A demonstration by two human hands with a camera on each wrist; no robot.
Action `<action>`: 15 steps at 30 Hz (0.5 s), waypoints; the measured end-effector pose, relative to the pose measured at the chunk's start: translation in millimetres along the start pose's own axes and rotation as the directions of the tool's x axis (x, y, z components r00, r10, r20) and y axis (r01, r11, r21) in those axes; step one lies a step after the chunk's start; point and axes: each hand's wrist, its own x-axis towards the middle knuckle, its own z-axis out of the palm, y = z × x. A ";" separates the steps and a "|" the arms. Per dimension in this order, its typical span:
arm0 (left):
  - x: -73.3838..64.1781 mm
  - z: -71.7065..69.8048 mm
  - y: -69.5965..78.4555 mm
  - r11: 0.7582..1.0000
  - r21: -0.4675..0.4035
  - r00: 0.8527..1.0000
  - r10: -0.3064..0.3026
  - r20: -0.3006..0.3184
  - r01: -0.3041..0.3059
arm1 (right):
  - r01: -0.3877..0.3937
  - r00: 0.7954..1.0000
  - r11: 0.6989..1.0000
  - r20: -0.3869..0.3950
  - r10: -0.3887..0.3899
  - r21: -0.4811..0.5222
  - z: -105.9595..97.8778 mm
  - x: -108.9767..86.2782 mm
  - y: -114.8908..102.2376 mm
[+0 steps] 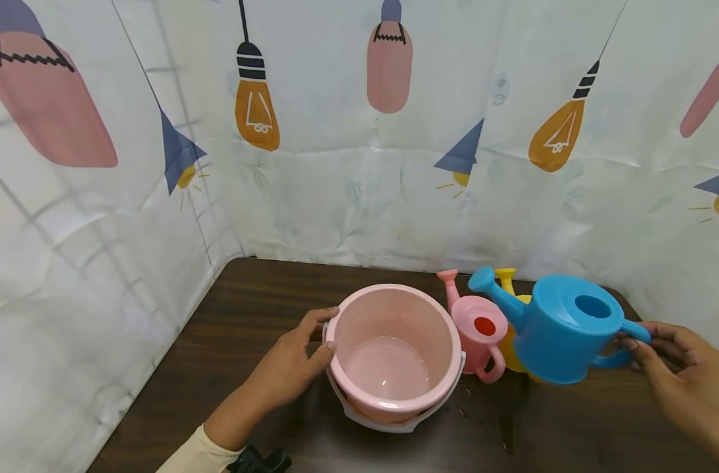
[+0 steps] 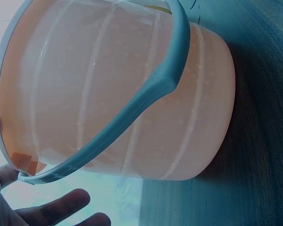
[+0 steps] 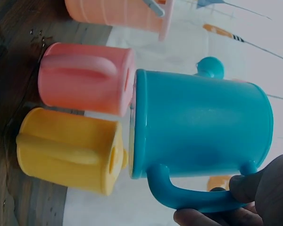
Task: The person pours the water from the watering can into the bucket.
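Observation:
A pink bucket [image 1: 454, 335] stands upright on the table, with clear liquid glinting in its bottom and drops on its inner wall. Its pale bail handle [image 2: 132, 113] hangs down around the outside. My left hand [image 1: 291, 361] holds the bucket's left rim between thumb and fingers; two other fingers extend free beside it in the left wrist view. In my right hand [image 1: 685, 374], gripped by its handle, a blue watering can [image 1: 563, 335] is raised above the table, spout pointing left toward the bucket. Its round top opening shows in the head view.
Between bucket and blue can stands a pink watering can [image 1: 474, 322], upright. A yellow watering can [image 3: 68, 150] is beside it, partly behind the blue one in the head view. Water drops [image 1: 461, 411] dot the dark wooden table [image 1: 217, 341]. A printed white curtain [image 1: 336, 197] rises behind.

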 end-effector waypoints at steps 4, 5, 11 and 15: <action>0.7 0.1 0.2 1.000 -0.003 1.000 -0.002 0.003 0.002 | 0.015 1.000 1.000 -0.023 -0.015 0.015 0.3 -1.9 8.7; 0.6 0.1 0.2 1.000 -0.003 1.000 -0.003 0.004 0.003 | 0.015 1.000 1.000 -0.027 -0.015 0.022 0.0 -2.1 10.3; 0.1 -0.3 0.1 1.000 0.002 1.000 -0.009 0.009 0.009 | 0.027 0.999 0.996 -0.043 -0.023 0.089 -3.7 -1.1 20.2; 0.7 -0.6 0.2 1.000 0.001 1.000 -0.010 0.012 0.010 | 0.005 0.997 0.995 -0.074 0.003 0.096 -4.4 -1.7 26.2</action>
